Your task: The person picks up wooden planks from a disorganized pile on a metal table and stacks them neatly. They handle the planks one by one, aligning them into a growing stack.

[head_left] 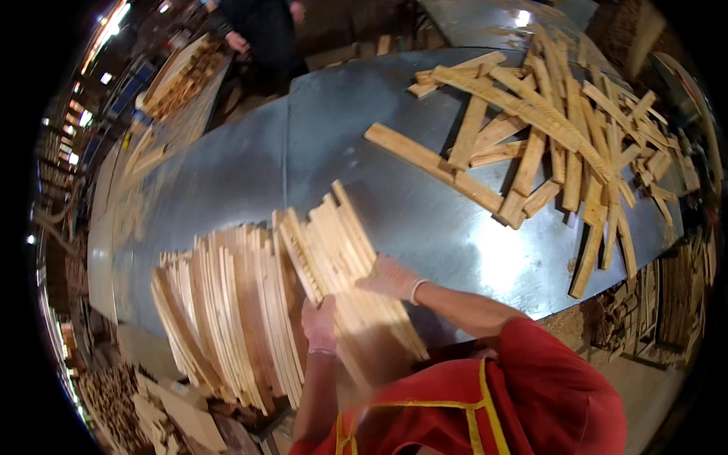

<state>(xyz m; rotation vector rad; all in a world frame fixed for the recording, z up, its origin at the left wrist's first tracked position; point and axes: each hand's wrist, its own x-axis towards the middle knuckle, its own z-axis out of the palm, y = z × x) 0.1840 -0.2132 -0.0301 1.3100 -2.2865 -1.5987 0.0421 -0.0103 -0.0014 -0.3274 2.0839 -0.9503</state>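
Note:
A bundle of pale wooden strips (334,243) lies between my hands at the table's near edge, its far ends uneven. My left hand (320,324), in a pinkish glove, grips the bundle's left side. On the opposite side, my right hand (390,279), gloved alike, holds the outer strips with its fingers over the wood. Just left of the bundle stands a row of many similar strips (227,303), packed side by side on edge. The near ends of the bundle run down toward my red clothing.
A metal-topped table (341,144) spreads ahead. Loose wooden strips (553,129) lie in a tangled heap at the far right, one long strip (432,167) reaching toward the middle. Stacked wood (182,80) sits at the far left. Beyond the table stands another person (262,34).

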